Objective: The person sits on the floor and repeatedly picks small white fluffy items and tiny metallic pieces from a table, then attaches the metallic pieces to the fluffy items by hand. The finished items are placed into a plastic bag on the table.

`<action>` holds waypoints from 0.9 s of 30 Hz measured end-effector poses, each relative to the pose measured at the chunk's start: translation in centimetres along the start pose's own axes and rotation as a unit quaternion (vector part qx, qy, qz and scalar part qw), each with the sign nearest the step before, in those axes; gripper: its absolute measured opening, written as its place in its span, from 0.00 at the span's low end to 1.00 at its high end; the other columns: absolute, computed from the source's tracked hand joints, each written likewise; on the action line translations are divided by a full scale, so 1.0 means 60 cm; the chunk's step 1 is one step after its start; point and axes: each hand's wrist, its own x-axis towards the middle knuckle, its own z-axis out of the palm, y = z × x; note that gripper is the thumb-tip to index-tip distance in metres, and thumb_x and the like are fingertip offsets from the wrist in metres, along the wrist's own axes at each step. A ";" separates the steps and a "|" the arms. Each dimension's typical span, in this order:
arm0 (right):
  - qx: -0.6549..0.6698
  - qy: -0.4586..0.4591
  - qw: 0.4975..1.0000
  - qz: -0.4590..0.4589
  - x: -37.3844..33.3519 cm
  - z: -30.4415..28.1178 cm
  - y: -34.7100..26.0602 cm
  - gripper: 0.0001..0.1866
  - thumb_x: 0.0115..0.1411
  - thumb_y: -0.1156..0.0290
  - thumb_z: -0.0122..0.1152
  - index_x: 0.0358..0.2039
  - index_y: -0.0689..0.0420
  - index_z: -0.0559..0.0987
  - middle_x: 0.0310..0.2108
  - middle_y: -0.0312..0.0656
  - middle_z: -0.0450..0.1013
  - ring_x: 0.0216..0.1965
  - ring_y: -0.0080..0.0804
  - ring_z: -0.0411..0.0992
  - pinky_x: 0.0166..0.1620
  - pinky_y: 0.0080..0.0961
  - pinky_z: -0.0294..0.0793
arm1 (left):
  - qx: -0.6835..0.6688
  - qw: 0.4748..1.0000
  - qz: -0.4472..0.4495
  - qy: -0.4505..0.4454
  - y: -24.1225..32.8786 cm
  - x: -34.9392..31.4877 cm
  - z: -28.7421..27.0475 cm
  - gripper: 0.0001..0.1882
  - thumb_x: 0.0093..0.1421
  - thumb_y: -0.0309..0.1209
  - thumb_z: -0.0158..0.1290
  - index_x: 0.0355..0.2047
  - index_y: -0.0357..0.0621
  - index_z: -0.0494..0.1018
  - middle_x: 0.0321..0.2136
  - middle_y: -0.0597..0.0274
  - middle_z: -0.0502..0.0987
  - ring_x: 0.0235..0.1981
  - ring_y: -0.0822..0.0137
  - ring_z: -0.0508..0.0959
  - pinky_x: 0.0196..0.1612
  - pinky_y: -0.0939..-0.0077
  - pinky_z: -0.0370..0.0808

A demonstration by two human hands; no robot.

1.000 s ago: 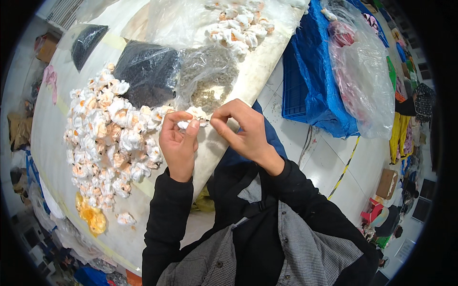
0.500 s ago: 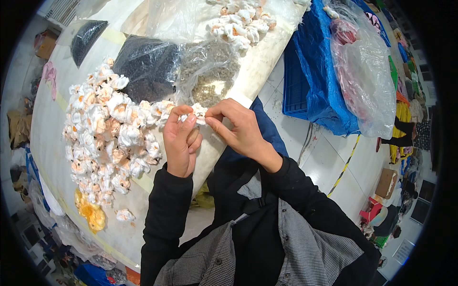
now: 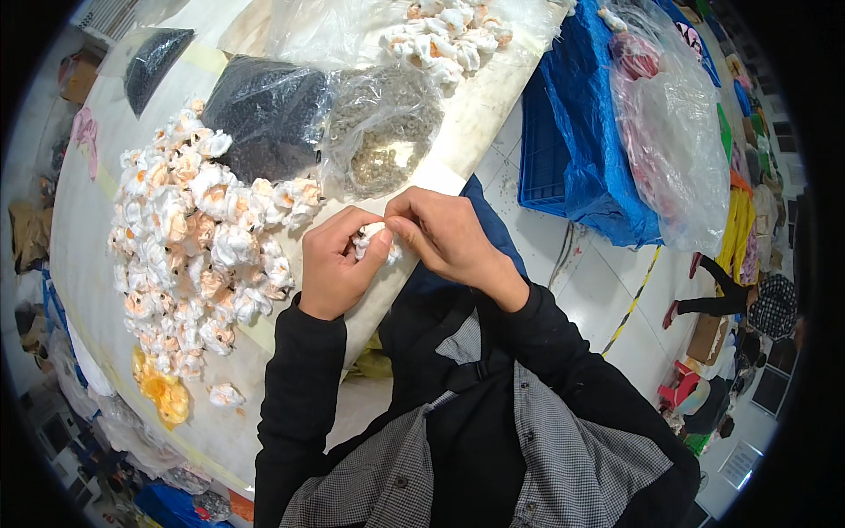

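A small white fabric flower (image 3: 368,233) sits between my hands above the table's right edge. My left hand (image 3: 339,264) is closed round it, thumb and fingers gripping its side. Against its upper edge, the fingertips of my right hand (image 3: 444,236) are pinched together; whatever tiny part they grip is hidden. To the left lies a big heap of white and peach fabric flowers (image 3: 211,238). Just beyond my hands rests a clear plastic bag of small pale metallic pieces (image 3: 383,132), beside a bag of small black pieces (image 3: 268,114).
A yellow fabric flower (image 3: 163,387) and a single pale flower (image 3: 226,395) lie at the table's near left. More pale flowers (image 3: 449,40) are at the far end. Right of the table stands a blue crate (image 3: 541,180) with blue sheeting and plastic-wrapped goods. Another person (image 3: 726,295) is at far right.
My left hand has turned inward and its fingers have closed round the white flower. Both hands have come slightly lower and closer together. At far right, the other person has come further into view.
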 end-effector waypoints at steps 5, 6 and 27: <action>-0.009 0.020 1.000 -0.002 -0.007 0.005 0.010 0.05 0.65 0.70 0.65 0.37 0.57 0.79 0.29 0.44 0.76 0.32 0.48 0.75 0.35 0.37 0.73 | 0.009 1.000 0.013 0.005 0.003 0.001 0.006 0.09 0.61 0.31 0.62 0.36 0.36 0.80 0.24 0.62 0.75 0.19 0.74 0.64 0.24 0.77 0.61; -0.017 0.021 1.000 -0.010 -0.007 0.005 0.012 0.05 0.65 0.70 0.65 0.37 0.56 0.79 0.29 0.44 0.76 0.32 0.48 0.75 0.35 0.38 0.73 | 0.012 1.000 0.007 0.002 0.006 0.002 0.006 0.09 0.61 0.30 0.62 0.36 0.36 0.80 0.24 0.61 0.75 0.19 0.74 0.65 0.24 0.76 0.61; -0.308 0.096 0.946 0.032 -0.012 0.022 0.030 0.20 0.52 0.54 0.77 0.31 0.52 0.77 0.29 0.35 0.69 0.36 0.39 0.67 0.43 0.35 0.62 | 0.083 0.983 0.073 0.148 -0.016 0.001 0.018 0.07 0.67 0.27 0.58 0.43 0.36 0.80 0.32 0.65 0.78 0.25 0.76 0.67 0.27 0.79 0.61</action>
